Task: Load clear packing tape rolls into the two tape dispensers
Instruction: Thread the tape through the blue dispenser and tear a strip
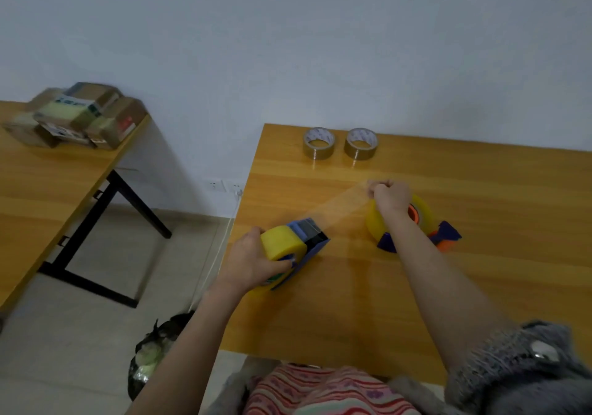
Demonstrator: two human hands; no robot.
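My left hand (pixel 251 262) grips a blue tape dispenser (pixel 309 246) with a yellowish clear tape roll (pixel 282 241) mounted in it, near the left edge of the wooden table (pixel 352 302). A clear strip of tape (pixel 339 208) stretches from that dispenser up to my right hand (pixel 389 195), whose curled fingers pinch its free end. Behind my right wrist lies a second dispenser (pixel 448 233), blue and orange, holding another yellowish clear roll (pixel 423 211).
Two brown tape rolls (pixel 318 143) (pixel 361 143) stand at the table's far edge by the wall. A second table (pixel 48 190) at left carries several taped cardboard parcels (pixel 80 115). A dark bag (pixel 153 354) sits on the floor by the table's left edge.
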